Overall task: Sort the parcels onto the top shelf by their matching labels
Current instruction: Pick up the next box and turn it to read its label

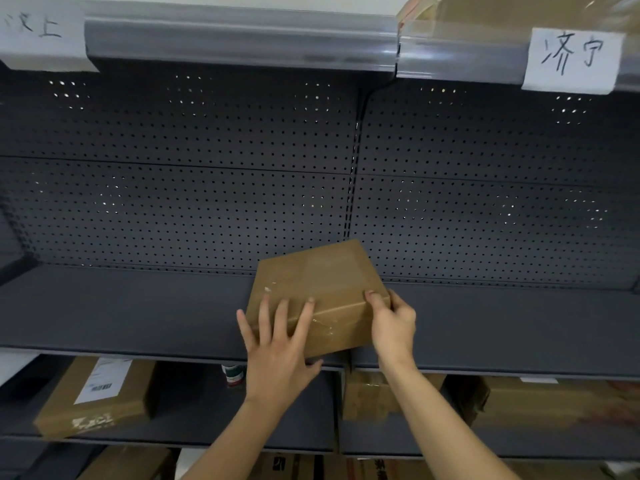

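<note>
A brown cardboard parcel (322, 282), taped along its seam, is held tilted over the front edge of the dark middle shelf (121, 306). My left hand (277, 351) lies flat against its near left face with fingers spread. My right hand (391, 323) pinches its right corner. The top shelf's rail (239, 39) runs overhead with two handwritten paper labels, one at the left (41, 32) and one at the right (573, 58). A cardboard parcel (519, 12) shows on the top shelf above the right label.
The lower shelf holds a brown box with a white shipping label (93, 396) at the left, a small bottle (232, 374) in the middle and more cardboard parcels (377, 396) at the right. Further boxes (311, 467) lie below. A perforated back panel (207, 168) closes the shelf.
</note>
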Tool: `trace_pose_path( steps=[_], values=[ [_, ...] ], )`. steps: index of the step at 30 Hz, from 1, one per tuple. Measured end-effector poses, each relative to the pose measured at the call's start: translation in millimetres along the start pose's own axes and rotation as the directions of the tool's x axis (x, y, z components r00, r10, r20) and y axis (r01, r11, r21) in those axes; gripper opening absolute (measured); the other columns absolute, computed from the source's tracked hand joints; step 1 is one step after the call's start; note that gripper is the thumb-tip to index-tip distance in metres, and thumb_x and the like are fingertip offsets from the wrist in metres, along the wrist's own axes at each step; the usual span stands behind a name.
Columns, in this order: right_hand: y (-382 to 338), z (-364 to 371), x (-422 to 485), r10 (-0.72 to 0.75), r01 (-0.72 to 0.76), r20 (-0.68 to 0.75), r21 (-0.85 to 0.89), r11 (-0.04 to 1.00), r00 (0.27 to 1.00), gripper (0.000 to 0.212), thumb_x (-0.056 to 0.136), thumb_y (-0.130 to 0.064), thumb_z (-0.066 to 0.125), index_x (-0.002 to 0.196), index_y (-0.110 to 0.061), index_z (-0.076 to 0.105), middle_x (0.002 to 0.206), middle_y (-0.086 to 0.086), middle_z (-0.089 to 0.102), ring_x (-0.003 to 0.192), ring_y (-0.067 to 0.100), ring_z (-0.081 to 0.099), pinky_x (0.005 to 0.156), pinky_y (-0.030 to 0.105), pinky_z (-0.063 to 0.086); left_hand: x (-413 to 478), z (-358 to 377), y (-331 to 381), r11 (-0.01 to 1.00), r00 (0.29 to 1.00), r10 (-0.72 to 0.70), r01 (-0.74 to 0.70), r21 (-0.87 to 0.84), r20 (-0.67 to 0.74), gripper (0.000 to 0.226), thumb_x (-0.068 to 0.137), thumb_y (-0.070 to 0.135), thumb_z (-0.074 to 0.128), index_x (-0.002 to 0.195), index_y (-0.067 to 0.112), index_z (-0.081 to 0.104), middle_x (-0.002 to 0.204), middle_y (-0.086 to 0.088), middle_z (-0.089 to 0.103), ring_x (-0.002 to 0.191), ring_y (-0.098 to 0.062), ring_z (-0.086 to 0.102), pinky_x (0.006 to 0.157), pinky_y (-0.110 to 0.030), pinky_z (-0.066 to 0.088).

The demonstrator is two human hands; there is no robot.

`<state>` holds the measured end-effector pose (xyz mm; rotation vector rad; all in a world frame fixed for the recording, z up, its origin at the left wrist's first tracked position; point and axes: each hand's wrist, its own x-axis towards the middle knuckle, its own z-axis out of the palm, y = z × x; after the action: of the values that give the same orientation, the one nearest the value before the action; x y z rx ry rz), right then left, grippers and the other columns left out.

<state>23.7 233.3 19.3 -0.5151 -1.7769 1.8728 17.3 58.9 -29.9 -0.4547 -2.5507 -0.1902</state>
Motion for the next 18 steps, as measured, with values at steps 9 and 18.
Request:
trace_pose_path(
  steps=[9,18],
  values=[
    [-3.4,-7.0,-6.7,-0.068,0.070,0.091,-0.023,0.997,0.994,0.048,0.096,-0.041,0.065,0.138,-0.018,0.060,0.133,-0.004,0.062,0.122,0.013,0.057,0.106,0.035,0.046,-0.3,5.0,-10.6,0.993,0.994,-0.086,0.080,-0.082,-0.065,0.094,0.053,0.045,0.083,0.136,0.020,0.048,0.126,-0.016,0.061,0.114,-0.037,0.058,0.106,-0.063,0.031],
    [17.6,-9.5,-11.8,0.048,-0.056,0.161,0.045,0.997,0.986,0.048,0.103,-0.039,0.053,0.147,-0.021,0.050,0.146,-0.007,0.052,0.141,0.019,0.047,0.120,0.045,0.035,11.4,-19.2,-6.6,0.334,0.825,-0.542,0.389,-0.858,0.163,0.101,0.064,0.046,0.085,0.146,0.031,0.026,0.141,0.006,0.047,0.129,-0.016,0.045,0.106,-0.044,0.042]
  ],
)
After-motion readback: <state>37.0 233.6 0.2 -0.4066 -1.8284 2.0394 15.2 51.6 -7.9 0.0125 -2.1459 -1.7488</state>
